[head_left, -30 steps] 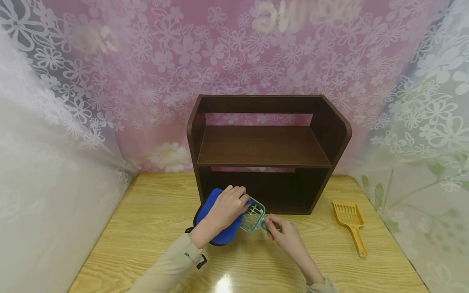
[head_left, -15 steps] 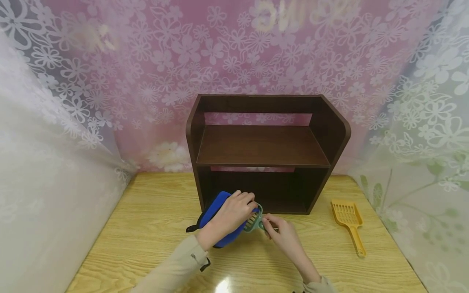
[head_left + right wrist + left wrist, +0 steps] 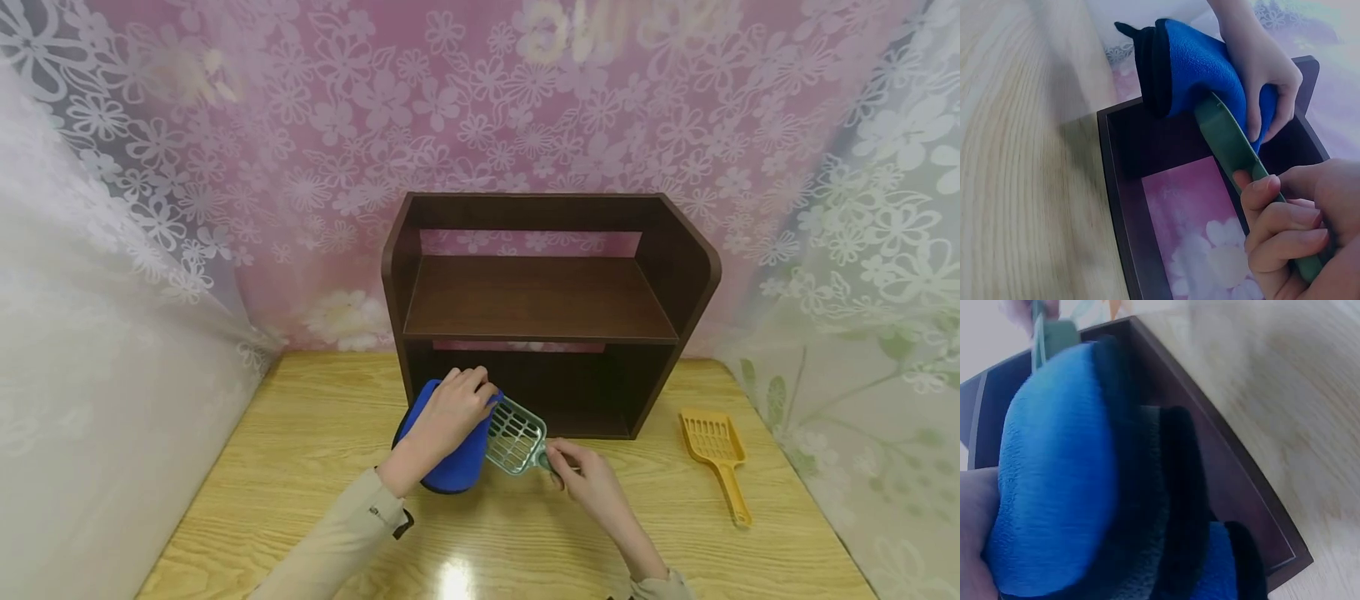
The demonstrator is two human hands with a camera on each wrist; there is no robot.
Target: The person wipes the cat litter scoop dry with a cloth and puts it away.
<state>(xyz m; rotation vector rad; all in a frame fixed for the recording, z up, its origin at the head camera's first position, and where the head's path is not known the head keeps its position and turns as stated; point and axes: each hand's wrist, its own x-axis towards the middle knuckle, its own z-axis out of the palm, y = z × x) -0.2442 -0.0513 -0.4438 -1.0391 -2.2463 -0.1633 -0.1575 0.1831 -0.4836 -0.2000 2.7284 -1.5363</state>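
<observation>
The left hand [image 3: 453, 410] gripped a blue cloth [image 3: 459, 468] with black edging, its fingers bent over the top and, in the right wrist view, its thumb closing from the near side. The right hand [image 3: 588, 483] pinched the handle of a green slotted litter scoop [image 3: 516, 437] between thumb and forefinger, the other fingers curled in beneath. The scoop was held in front of the lower compartment of a dark brown two-tier shelf [image 3: 540, 296], its handle pointing to the right and the far end of its head covered by the cloth. A black loop [image 3: 1125, 29] stuck out from the cloth's edge. A yellow slotted litter scoop [image 3: 712, 442] lay on the wood-grain table [image 3: 315, 417] to the right of the shelf, handle toward the person. A pink floral curtain [image 3: 480, 108] hung behind.
</observation>
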